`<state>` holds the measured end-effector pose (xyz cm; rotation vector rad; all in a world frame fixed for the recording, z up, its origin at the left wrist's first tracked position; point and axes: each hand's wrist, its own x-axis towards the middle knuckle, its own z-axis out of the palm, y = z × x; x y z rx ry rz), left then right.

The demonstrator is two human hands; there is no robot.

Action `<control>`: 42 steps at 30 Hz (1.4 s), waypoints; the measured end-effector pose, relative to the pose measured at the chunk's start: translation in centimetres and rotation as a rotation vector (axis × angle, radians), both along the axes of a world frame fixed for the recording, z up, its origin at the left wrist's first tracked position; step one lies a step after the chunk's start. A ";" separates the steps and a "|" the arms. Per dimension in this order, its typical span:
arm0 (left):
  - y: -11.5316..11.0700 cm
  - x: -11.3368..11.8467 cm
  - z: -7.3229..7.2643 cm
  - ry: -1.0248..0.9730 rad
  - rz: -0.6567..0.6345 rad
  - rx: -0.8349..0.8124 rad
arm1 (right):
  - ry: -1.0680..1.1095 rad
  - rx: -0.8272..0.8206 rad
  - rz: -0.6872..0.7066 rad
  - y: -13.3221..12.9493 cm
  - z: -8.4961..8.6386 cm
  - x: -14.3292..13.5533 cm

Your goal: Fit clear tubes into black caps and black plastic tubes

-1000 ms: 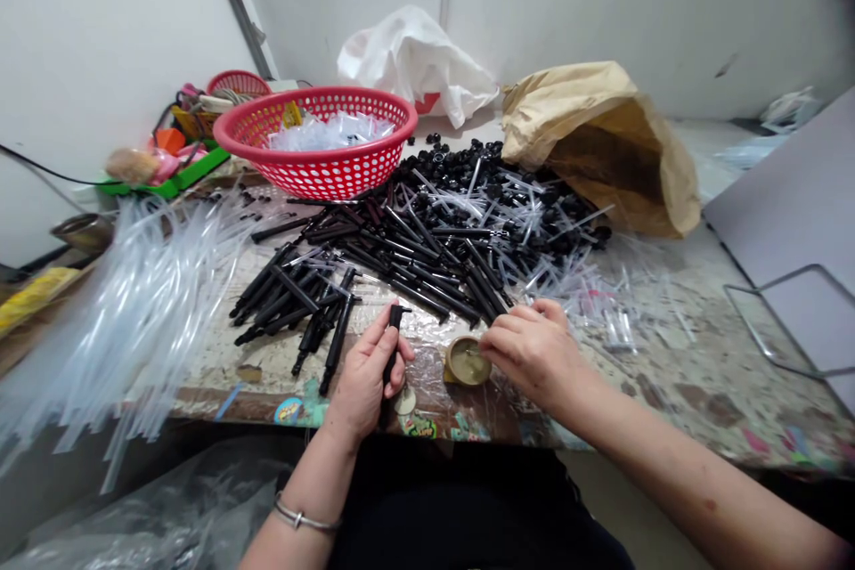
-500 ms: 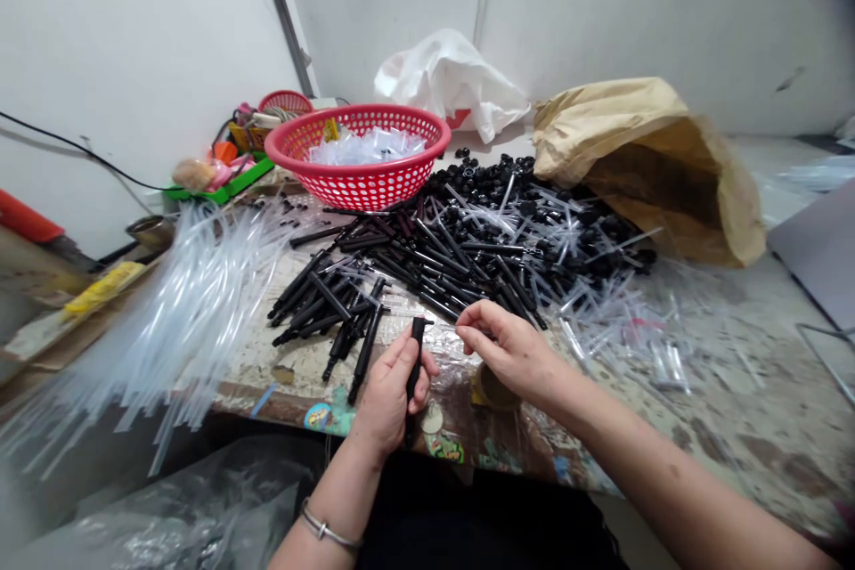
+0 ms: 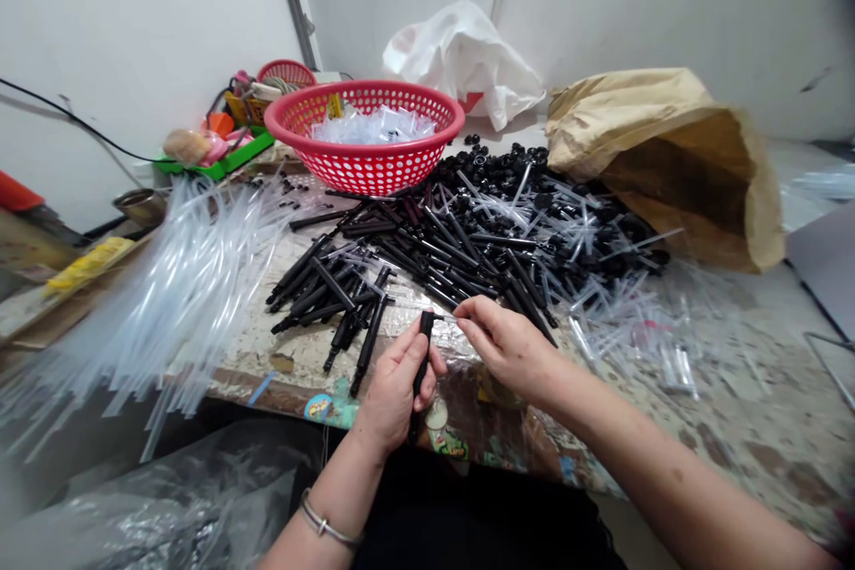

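Note:
My left hand (image 3: 399,381) is wrapped round a black tube (image 3: 423,356), held nearly upright above the table's front edge. A small black nozzle sticks out to the right from the tube's top. My right hand (image 3: 508,346) pinches a thin clear tube (image 3: 449,318), whose left end meets that nozzle. Just beyond both hands lies a heap of black tubes (image 3: 427,258). More black tubes (image 3: 327,285) lie to the left, some with thin clear pieces at their ends. Short clear tubes (image 3: 628,321) are scattered to the right of my right hand.
A red basket (image 3: 374,162) of clear pieces stands behind the heap, beside black caps (image 3: 494,169). Long clear tubes (image 3: 193,285) overhang the table (image 3: 741,401) at left. Behind are a brown paper bag (image 3: 641,120), a white plastic bag (image 3: 468,53) and a green tray (image 3: 233,158).
My right hand has moved slightly left, closer to the black tube's nozzle. The gap between my hands is smaller. The camera view has shifted a little.

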<state>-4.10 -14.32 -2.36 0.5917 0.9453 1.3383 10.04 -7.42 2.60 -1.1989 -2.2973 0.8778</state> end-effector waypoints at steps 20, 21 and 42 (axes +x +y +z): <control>0.1 -0.4 0.5 -0.071 -0.059 -0.084 | -0.225 0.099 0.083 0.7 -0.4 -2.0; 0.1 -0.3 0.3 -0.065 -0.047 -0.077 | -0.229 0.089 0.082 0.7 -0.4 -2.2; 5.9 -10.4 2.7 1.372 0.645 0.095 | -0.542 0.309 -0.141 6.3 -2.0 -1.1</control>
